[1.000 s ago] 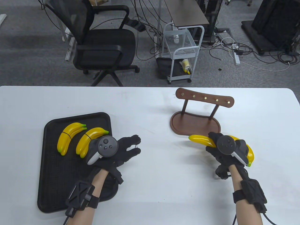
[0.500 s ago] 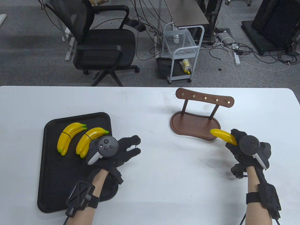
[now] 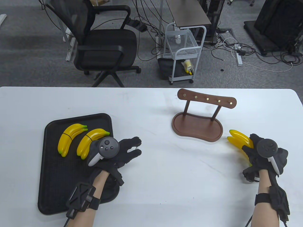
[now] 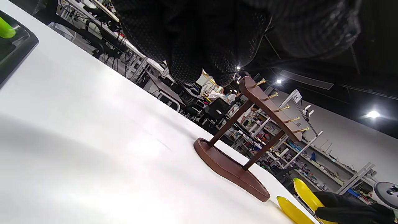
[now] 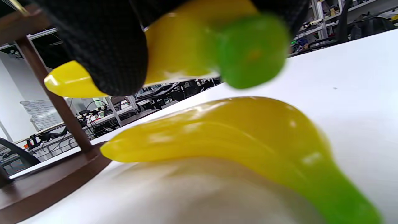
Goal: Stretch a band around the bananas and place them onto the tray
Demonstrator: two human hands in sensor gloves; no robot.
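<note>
Beyond my white desk (image 3: 151,106), a brown wooden peg rack (image 3: 201,113) stands upright; behind it I see a black office chair (image 3: 101,45), a white wire cart (image 3: 183,54) and tangled floor cables (image 3: 248,52).

Bananas (image 3: 239,139) look like glossy, smooth plastic w/ shiny highlights. Tray (image 3: 51,179): matt black, finely textured bottom, smoother rim. Counter (image 3: 165,179): smooth white, slight sheen. Rack (image 3: 197,126): dark polished wood w/ brass-look metal pegs. Gloves on left hand (image 3: 123,153) & right hand (image 3: 260,158): matt black knit cloth, dotted weave.
</note>
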